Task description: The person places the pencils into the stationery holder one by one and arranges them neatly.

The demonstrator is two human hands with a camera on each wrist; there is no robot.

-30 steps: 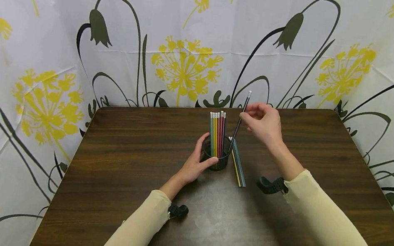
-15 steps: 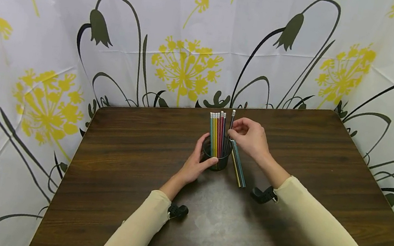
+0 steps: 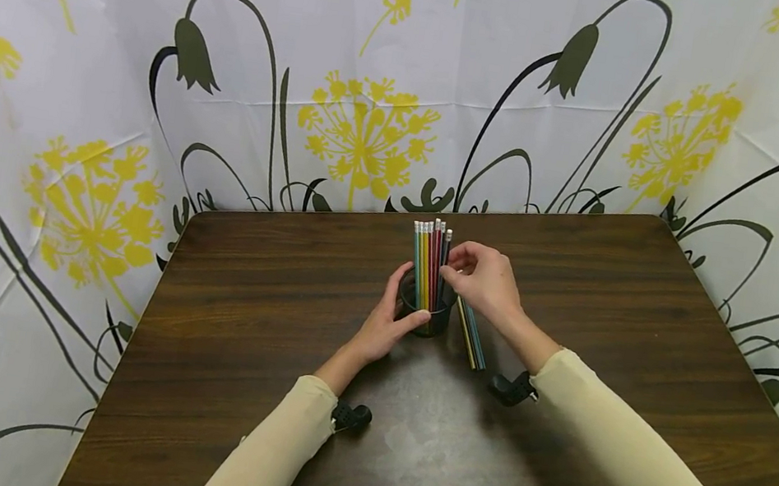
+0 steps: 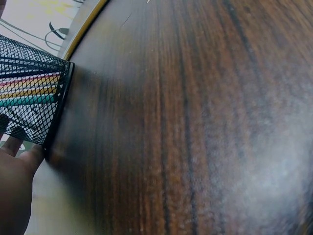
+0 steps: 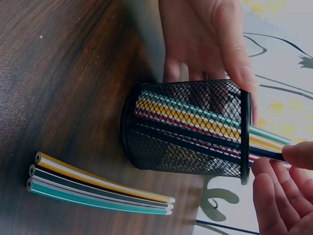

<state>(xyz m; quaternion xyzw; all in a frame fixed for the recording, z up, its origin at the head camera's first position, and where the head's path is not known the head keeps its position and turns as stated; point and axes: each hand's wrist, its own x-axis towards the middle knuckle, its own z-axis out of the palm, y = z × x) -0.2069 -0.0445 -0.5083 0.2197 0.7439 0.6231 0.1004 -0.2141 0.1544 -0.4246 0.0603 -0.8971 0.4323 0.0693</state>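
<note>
A black mesh pencil cup (image 3: 431,329) stands upright on the table, holding a bundle of striped pencils (image 3: 425,252) in teal, yellow and red, eraser ends up. My left hand (image 3: 377,331) grips the cup from its left, thumb at the rim, as the right wrist view also shows. With thumb and fingers my right hand (image 3: 490,284) pinches a dark pencil (image 3: 447,249), whose lower part is inside the cup at the right of the bundle. Through the mesh (image 5: 190,125) the pencils' lower ends show. In the left wrist view, fingers (image 4: 30,155) touch the cup near its base.
Three pencils (image 5: 102,188), yellow, black and teal, lie side by side on the table just right of the cup. The brown wood-grain table (image 3: 258,324) ends at a back edge, behind which hangs a white flower-print cloth (image 3: 240,139).
My right hand has moved down and left, lowering the dark pencil from a tilt at the cup's right rim to nearly upright beside the others. The left hand and cup stay put.
</note>
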